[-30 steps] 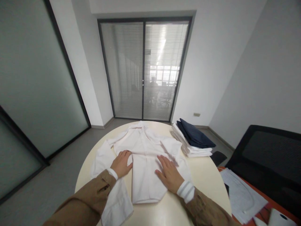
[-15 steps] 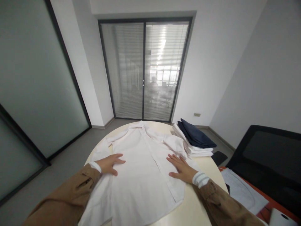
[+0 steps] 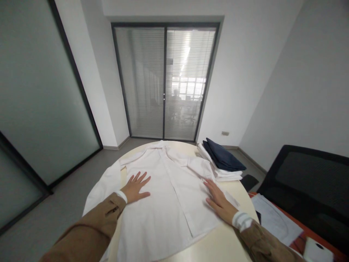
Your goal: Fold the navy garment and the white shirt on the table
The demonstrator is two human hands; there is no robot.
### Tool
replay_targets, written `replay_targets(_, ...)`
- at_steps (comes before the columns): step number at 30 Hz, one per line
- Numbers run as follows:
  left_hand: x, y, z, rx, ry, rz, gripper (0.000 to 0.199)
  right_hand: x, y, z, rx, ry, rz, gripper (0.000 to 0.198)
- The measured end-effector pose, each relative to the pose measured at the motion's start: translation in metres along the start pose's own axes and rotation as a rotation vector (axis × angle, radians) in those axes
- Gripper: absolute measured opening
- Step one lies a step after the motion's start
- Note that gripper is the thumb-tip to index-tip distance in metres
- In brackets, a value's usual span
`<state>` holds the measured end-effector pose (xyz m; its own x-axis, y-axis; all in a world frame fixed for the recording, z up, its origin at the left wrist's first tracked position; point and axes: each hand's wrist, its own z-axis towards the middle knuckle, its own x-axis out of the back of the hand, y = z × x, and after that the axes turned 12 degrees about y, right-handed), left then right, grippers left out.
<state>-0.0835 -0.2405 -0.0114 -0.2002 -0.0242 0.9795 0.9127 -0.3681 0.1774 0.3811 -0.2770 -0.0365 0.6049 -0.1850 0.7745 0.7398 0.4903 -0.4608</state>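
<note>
The white shirt [image 3: 160, 214] lies spread on the round worktop [image 3: 223, 247], between the two hands. Its long axis runs away from the person: collar [image 3: 162, 145] at the far edge of the worktop, hem at the near side. The front placket slants from the collar toward the near right.

Left hand [image 3: 136, 188]: released, fingers spread flat over the left part of the shirt body; nothing is grasped. The body of the shirt extends to the right of these fingers.

Right hand [image 3: 221, 204]: released, fingers spread and slightly blurred, at the right side of the shirt; firm contact cannot be confirmed. The body of the shirt lies to the left of these fingers.

Reference relation: the right hand is nearer to the lower end of the placket and to the folded white garments [image 3: 230, 175], which carry a navy garment [image 3: 225, 156] beyond the right sleeve [image 3: 200, 165]
</note>
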Motion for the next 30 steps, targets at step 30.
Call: replay_targets(30,0.085,-0.048,0.000,0.684,0.134,-0.363,0.071,-0.042,-0.125,0.060,0.306,-0.440,0.154,0.074)
